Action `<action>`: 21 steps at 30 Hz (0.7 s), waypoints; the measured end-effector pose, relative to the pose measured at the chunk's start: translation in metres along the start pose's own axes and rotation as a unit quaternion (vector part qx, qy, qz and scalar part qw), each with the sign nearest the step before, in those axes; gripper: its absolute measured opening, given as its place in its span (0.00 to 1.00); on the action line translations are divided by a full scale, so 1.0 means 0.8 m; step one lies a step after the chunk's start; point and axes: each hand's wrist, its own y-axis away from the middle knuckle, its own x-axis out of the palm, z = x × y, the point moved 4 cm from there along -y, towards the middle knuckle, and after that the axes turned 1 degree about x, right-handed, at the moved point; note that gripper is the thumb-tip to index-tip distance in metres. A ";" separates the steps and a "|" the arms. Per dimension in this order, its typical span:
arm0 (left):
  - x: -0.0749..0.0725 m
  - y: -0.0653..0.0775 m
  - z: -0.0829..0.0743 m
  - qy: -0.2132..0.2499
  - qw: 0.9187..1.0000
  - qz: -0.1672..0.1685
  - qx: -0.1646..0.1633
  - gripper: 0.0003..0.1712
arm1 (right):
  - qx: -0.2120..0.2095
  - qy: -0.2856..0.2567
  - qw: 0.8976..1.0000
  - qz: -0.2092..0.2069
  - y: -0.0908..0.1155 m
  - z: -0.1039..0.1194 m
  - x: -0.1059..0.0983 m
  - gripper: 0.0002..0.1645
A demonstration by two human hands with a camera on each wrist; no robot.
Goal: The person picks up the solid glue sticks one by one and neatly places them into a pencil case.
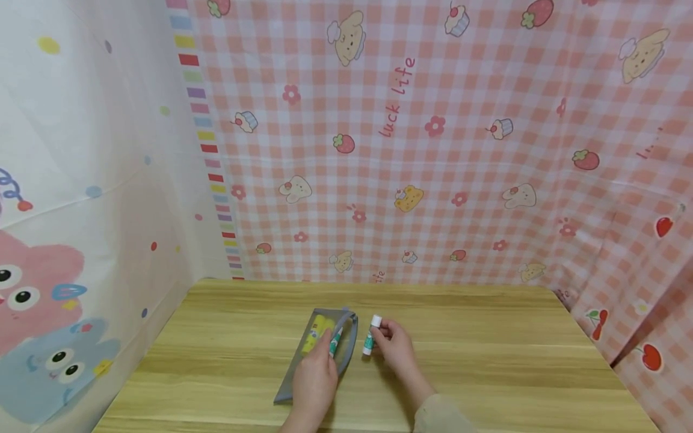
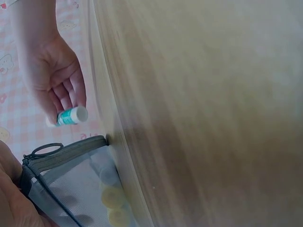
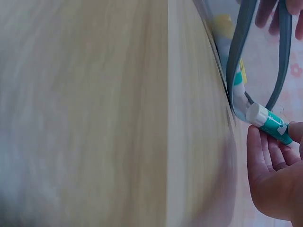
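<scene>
A grey mesh zip pouch [image 1: 288, 383] lies on the table, its zipped side parted in the right wrist view. My left hand [image 1: 315, 377] grips the pouch, with the thumb over its upper side. Through the mesh show yellow cylinders [image 1: 315, 338] and a green-and-white stick [image 1: 336, 343]. Just right of the pouch mouth, my right hand [image 1: 397, 349] pinches a white-capped green glue stick [image 1: 369, 341] between thumb and fingers. In the right wrist view the glue stick [image 3: 273, 126] is close to the mouth's edge; whether they touch I cannot tell.
The wooden table [image 1: 487, 355] stretches out on both sides of the hands. A pink checked cloth [image 1: 476, 162] hangs behind its far edge, and a white printed cloth [image 1: 108, 180] hangs on the left.
</scene>
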 end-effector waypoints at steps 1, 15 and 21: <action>0.000 0.000 0.000 0.000 1.000 -0.001 0.000 0.25 | 0.000 0.001 1.000 0.003 0.001 0.000 0.003 0.17; 0.001 0.000 0.002 -0.008 1.000 0.004 -0.004 0.26 | 0.026 -0.004 0.999 0.023 0.005 0.001 0.039 0.17; 0.001 0.000 0.002 -0.004 1.000 0.012 -0.012 0.25 | 0.041 -0.009 0.999 0.032 0.007 0.001 0.048 0.17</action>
